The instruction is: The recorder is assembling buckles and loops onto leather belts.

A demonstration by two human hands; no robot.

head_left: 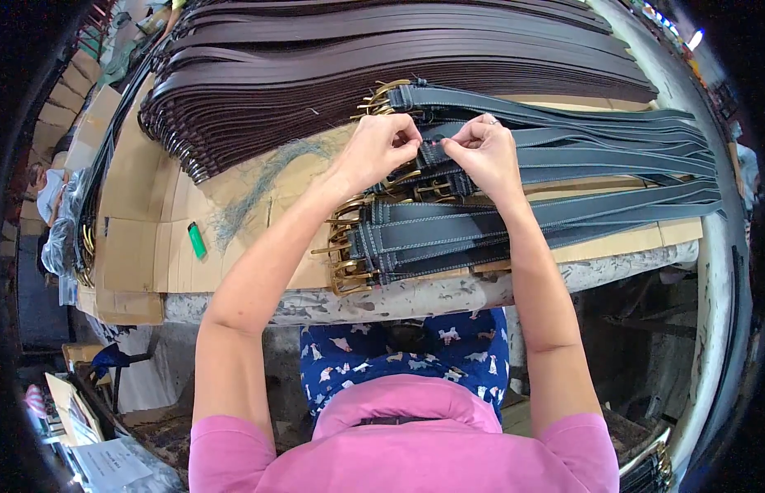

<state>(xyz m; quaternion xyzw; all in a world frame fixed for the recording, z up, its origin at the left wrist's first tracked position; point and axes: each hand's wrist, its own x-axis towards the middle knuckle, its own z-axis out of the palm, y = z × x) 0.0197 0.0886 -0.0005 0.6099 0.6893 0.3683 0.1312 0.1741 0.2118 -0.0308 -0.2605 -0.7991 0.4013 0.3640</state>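
Dark grey belts (448, 230) with pale stitching lie in bundles across the table, their brass buckles (347, 261) toward the left. Over the buckle end of the middle bundle, my left hand (381, 149) is closed in a pinch, thumb against fingertips. Just to its right my right hand (488, 156), with a ring on one finger, pinches too. Between the two sets of fingertips is a small dark piece with a reddish spot, too small to name. Whether it belongs to the belt beneath cannot be seen.
A tall stack of dark brown belts (382, 62) fills the back of the table. Left of my arm, a tangle of loose threads (255, 193) and a green lighter (197, 240) lie on cardboard (177, 267). More belts hang at the left edge. Another person (50, 193) is at far left.
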